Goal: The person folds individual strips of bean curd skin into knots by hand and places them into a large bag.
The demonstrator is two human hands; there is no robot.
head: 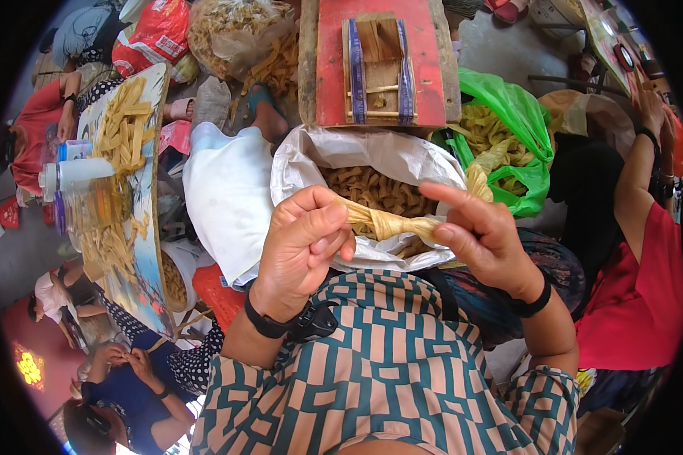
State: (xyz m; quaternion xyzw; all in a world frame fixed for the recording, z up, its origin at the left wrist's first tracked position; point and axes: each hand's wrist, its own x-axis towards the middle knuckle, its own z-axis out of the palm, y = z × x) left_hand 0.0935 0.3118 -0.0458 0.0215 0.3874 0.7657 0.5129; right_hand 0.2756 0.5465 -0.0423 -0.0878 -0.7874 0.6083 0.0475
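Note:
A pale yellow, pliable food strip [395, 226] is stretched between my hands, with a wrapped, knot-like turn in its middle. My left hand [310, 244] pinches its left end between thumb and fingers. My right hand [484, 239] grips the right end near the thumb, its index finger pointing out to the left. Behind the right hand, a twisted length of similar strip [481, 179] runs toward a green plastic bag [538, 125] of yellow-green strips [498, 133]. Below both hands, a white woven sack [370, 142] stands open, holding many short brown-tan pieces [370, 187].
Beyond the sack is a red-topped wooden bench [330, 68] bearing a wooden frame [378, 74] with blue tape. A board table [151, 187] at left carries strips and bottles. White cloth [222, 193] lies beside the sack. Co-workers sit left [131, 381] and right [632, 296].

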